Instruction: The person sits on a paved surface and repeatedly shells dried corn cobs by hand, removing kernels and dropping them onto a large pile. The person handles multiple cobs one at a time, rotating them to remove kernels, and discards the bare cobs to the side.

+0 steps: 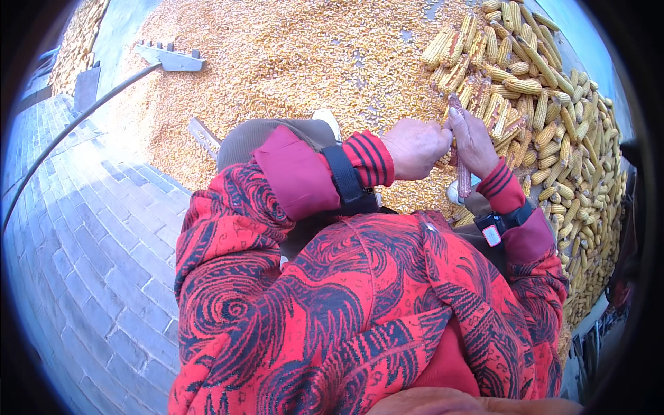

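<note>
My right hand [472,137] is wrapped around a reddish, mostly bare corn cob [464,176], thumb laid along its upper part. From the left, my left hand [420,148] presses against the same cob with curled fingers; the inside of that fist is hidden. Just beyond my hands lie corn ears with rows of kernels stripped away [485,98]. Loose corn kernels [290,67] cover the ground under and ahead of my hands.
A large heap of husked corn ears [565,140] fills the right side. At upper left a rake head [171,57] rests teeth-up on the kernels, its long handle [78,119] crossing brick paving [104,249]. A flat strip [203,136] lies beside my left knee.
</note>
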`<state>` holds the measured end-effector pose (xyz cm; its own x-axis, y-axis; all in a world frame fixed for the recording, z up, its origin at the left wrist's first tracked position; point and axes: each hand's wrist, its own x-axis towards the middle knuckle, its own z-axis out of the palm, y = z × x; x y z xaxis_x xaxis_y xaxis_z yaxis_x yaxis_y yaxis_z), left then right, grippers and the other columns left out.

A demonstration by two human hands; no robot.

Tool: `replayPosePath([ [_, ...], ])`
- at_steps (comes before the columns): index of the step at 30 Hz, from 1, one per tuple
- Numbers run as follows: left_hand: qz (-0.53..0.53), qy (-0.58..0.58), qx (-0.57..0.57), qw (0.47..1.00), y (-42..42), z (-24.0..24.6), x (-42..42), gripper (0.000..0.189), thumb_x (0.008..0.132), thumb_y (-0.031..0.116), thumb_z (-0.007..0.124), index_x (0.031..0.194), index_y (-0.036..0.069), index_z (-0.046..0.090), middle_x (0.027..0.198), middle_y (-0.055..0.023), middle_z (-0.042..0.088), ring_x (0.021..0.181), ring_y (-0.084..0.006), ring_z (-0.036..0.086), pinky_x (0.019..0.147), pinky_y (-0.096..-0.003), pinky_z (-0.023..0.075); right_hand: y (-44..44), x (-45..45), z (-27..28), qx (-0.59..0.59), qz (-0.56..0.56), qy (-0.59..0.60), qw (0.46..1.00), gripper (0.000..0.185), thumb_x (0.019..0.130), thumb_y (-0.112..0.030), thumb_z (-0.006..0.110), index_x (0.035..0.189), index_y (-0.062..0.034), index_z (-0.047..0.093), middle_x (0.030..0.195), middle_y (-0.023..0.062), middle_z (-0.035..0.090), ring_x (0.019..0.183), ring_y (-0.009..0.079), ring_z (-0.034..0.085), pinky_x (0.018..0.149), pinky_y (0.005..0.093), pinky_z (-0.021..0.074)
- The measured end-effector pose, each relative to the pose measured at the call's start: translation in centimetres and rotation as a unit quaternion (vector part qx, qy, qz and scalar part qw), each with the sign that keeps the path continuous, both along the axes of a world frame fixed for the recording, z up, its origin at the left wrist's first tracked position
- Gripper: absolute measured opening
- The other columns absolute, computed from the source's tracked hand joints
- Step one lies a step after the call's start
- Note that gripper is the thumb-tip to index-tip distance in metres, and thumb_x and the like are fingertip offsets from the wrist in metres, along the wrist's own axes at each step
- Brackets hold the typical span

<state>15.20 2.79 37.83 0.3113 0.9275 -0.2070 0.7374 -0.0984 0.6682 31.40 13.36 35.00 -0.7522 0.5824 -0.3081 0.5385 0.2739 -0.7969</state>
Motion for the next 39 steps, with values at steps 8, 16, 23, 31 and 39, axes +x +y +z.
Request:
replayPosePath([
  [8, 0.163, -0.211, 0.146, 0.953, 1.4, -0.6, -1.5, 0.06, 0.073, 0.014, 0.078, 0.123, 0.0, 0.049, 0.106, -0.0195, 0.061, 0.086, -0.0317, 0.066, 0.078, -0.039, 0.0553, 2.0, 0.8, -0.1, -0.08, -0.086, -0.013, 0.993, 0.046, 0.104, -0.038, 0.045, 0.1, 0.0039, 0.063, 0.084, 0.0072, 0.065, 0.074, 0.0117, 0.058, 0.072, 0.029, 0.0482],
  [16, 0.214, -0.331, -0.079, 0.916, 1.8, -1.0, -0.6, 0.058, 0.085, 0.048, 0.07, 0.108, -0.005, 0.064, 0.103, -0.0205, 0.068, 0.093, -0.0262, 0.066, 0.085, -0.0376, 0.0519, 0.9, 0.3, 1.8, -0.277, -0.218, 0.164, 0.921, 0.047, 0.105, -0.037, 0.041, 0.118, 0.0031, 0.061, 0.102, 0.01, 0.069, 0.089, 0.0119, 0.065, 0.079, 0.0267, 0.0518],
  [23, 0.247, -0.456, -0.031, 0.854, 1.7, -1.1, 0.3, 0.039, 0.089, 0.024, 0.069, 0.119, 0.001, 0.061, 0.102, -0.0111, 0.069, 0.094, -0.0188, 0.065, 0.086, -0.0338, 0.0518, 0.4, 0.9, 0.9, -0.207, -0.141, 0.166, 0.954, 0.052, 0.106, -0.041, 0.035, 0.125, 0.0028, 0.056, 0.115, 0.0103, 0.065, 0.099, 0.0166, 0.063, 0.085, 0.0304, 0.0506],
  [31, 0.32, -0.354, 0.023, 0.878, 2.7, -0.9, -0.8, 0.048, 0.094, 0.036, 0.06, 0.125, 0.0, 0.05, 0.087, -0.0182, 0.065, 0.078, -0.0242, 0.066, 0.069, -0.0384, 0.0526, 1.5, 1.6, 1.8, -0.201, -0.188, 0.111, 0.955, 0.046, 0.105, -0.044, 0.034, 0.093, -0.0036, 0.052, 0.082, 0.0107, 0.063, 0.062, 0.015, 0.063, 0.059, 0.0285, 0.0537],
  [39, 0.141, -0.305, -0.038, 0.941, 1.4, -1.8, -1.3, 0.057, 0.092, 0.038, 0.06, 0.127, -0.004, 0.045, 0.103, -0.0282, 0.061, 0.098, -0.039, 0.062, 0.083, -0.045, 0.049, 4.0, 0.8, 4.4, -0.184, -0.273, 0.159, 0.931, 0.046, 0.102, -0.044, 0.047, 0.118, -0.0015, 0.056, 0.072, 0.0023, 0.059, 0.043, 0.0063, 0.051, 0.035, 0.0198, 0.0377],
])
